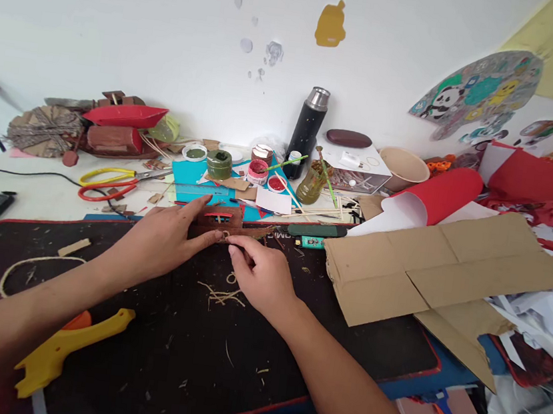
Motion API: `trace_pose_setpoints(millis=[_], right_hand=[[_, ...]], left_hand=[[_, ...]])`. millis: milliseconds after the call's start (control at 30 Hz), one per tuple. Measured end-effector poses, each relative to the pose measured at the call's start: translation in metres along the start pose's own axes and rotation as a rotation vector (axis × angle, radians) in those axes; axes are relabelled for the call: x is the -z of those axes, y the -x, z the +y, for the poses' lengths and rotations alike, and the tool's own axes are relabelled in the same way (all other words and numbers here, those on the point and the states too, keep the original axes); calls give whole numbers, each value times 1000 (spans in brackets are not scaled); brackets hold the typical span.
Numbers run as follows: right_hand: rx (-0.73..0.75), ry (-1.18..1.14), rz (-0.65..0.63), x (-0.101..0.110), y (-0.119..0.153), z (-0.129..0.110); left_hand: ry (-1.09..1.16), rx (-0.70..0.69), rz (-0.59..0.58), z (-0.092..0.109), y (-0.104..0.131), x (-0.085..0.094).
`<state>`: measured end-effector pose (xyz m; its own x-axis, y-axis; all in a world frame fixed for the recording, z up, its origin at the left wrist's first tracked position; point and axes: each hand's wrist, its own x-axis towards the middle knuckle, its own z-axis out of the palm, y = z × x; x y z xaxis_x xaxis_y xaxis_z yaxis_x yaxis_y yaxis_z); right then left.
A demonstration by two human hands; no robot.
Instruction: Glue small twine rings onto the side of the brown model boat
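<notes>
A small brown model piece (229, 216) with a red strip lies at the back of the black mat (162, 354). My left hand (172, 234) rests against its left side, thumb and index finger spread apart. My right hand (263, 272) is at its front edge, fingers bent together near a tiny ring of twine (225, 234); whether the fingertips grip the ring is too small to tell. Another twine ring (231, 278) and several short twine pieces (220, 295) lie on the mat just in front of the hands.
A yellow glue gun (72, 346) lies at the front left, partly under my left forearm. Scissors (108, 184), paint jars (220, 165) and a black flask (307, 127) stand or lie behind. Cardboard (431, 259) covers the right side.
</notes>
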<state>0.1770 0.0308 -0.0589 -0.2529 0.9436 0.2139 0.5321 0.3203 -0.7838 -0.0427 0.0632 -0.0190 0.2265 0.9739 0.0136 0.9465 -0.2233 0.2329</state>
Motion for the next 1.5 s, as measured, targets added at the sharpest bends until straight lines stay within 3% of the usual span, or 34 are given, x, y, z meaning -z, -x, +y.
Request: trace_pose_setpoints(millis=[767,1000,1500], right_hand=[[1,25,-18,1,-1,0],[-3,-21,11,1,0,0],[19,-94,45,2,1,0]], left_hand=[[-34,21,1,8,-3,-2],[43,15,-47,1,1,3],[8,-6,-31,1,0,2]])
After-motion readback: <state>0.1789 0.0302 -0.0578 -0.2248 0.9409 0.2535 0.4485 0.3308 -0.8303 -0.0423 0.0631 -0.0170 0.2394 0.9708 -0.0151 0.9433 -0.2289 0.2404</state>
